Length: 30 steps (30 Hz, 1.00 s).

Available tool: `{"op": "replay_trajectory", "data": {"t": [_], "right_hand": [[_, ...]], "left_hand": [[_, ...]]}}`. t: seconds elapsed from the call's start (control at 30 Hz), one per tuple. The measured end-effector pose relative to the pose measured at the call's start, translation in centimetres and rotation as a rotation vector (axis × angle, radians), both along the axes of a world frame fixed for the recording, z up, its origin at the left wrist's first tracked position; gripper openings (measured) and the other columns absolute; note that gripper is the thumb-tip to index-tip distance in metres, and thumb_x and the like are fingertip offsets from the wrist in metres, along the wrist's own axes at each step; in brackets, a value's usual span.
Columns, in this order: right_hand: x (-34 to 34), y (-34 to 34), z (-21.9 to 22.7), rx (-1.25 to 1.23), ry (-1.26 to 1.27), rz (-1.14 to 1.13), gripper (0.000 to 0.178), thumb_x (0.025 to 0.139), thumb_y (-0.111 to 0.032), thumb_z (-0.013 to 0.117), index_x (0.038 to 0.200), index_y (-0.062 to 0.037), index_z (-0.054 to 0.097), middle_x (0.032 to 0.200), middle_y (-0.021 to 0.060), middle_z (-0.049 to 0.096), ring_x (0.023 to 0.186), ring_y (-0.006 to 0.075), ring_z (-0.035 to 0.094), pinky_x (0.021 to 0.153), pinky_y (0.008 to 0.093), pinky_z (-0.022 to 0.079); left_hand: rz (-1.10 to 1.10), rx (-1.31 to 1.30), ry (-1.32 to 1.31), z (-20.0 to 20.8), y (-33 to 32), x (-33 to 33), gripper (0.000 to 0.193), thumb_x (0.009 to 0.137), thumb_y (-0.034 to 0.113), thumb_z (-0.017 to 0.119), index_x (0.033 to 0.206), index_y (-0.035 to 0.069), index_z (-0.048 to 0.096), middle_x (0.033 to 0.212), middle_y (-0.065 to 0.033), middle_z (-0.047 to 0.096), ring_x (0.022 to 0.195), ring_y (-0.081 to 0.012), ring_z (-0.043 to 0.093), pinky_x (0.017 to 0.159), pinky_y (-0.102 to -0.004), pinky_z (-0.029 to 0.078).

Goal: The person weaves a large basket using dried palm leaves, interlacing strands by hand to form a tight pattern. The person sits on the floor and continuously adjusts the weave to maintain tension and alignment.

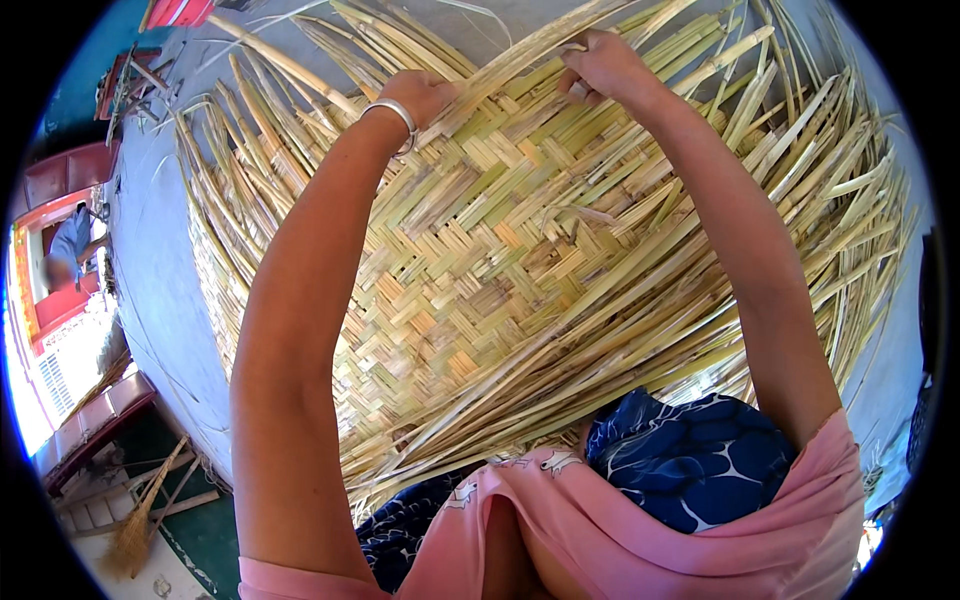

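A partly woven cane mat [440, 260] spreads below my arms, its flat split strips crossing in a zigzag pattern. Long loose strip ends fan out from its edges. Near the mat's far side, my left hand [418, 97] is closed on a long pale cane strip [530, 52] that slants up to the right. Farther along the same strip, my right hand [605, 70] has its fingers curled in a pinch at its edge. The fingertips of the left hand are partly hidden. A metal bangle [397, 112] circles my left wrist.
Loose strips [800, 200] stick out over the grey floor [160, 270] on the right. At lower left a straw broom [135, 535] rests beside wooden sticks below a dark red ledge [105, 415]. Another person [70, 245] is at the far left by a bright opening.
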State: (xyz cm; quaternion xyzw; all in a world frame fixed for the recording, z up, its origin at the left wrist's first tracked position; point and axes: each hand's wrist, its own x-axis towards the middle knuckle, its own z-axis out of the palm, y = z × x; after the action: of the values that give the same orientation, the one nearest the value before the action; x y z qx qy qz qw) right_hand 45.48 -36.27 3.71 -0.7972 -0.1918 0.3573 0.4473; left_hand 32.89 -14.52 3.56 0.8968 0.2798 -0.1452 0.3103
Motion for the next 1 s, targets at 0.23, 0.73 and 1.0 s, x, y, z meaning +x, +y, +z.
{"op": "replay_trajectory", "data": {"t": [0.23, 0.73, 1.0], "right_hand": [[-1.3, 2.6, -1.1, 0.293, 0.299, 0.12, 0.034, 0.086, -0.021, 0.057, 0.112, -0.0002, 0.053, 0.098, 0.0105, 0.062, 0.085, 0.0154, 0.061, 0.082, 0.0298, 0.053], [-0.5, 7.6, -2.2, 0.327, 0.243, 0.14, 0.027, 0.085, -0.013, 0.047, 0.106, -0.0003, 0.057, 0.097, 0.0083, 0.061, 0.089, 0.0168, 0.06, 0.081, 0.0292, 0.049], [-1.2, 14.0, -3.6, 0.119, -0.359, 0.447, 0.037, 0.07, -0.022, 0.06, 0.094, 0.005, 0.062, 0.081, 0.0156, 0.063, 0.076, 0.022, 0.062, 0.07, 0.0342, 0.049]], "left_hand": [[0.012, -0.003, 0.146, 0.9, 1.0, 0.4, 0.042, 0.079, 0.041, 0.059, 0.1, 0.005, 0.067, 0.09, -0.0099, 0.066, 0.08, -0.0203, 0.061, 0.068, -0.0331, 0.05], [-0.039, 0.278, 0.043, 1.3, -3.1, -1.3, 0.038, 0.076, 0.039, 0.062, 0.089, 0.004, 0.065, 0.085, -0.0183, 0.064, 0.081, -0.0318, 0.061, 0.074, -0.038, 0.047], [0.315, 0.438, -0.172, 0.6, -3.3, -3.6, 0.039, 0.079, 0.037, 0.058, 0.078, -0.002, 0.063, 0.077, -0.0218, 0.063, 0.077, -0.0368, 0.06, 0.072, -0.041, 0.048]]}}
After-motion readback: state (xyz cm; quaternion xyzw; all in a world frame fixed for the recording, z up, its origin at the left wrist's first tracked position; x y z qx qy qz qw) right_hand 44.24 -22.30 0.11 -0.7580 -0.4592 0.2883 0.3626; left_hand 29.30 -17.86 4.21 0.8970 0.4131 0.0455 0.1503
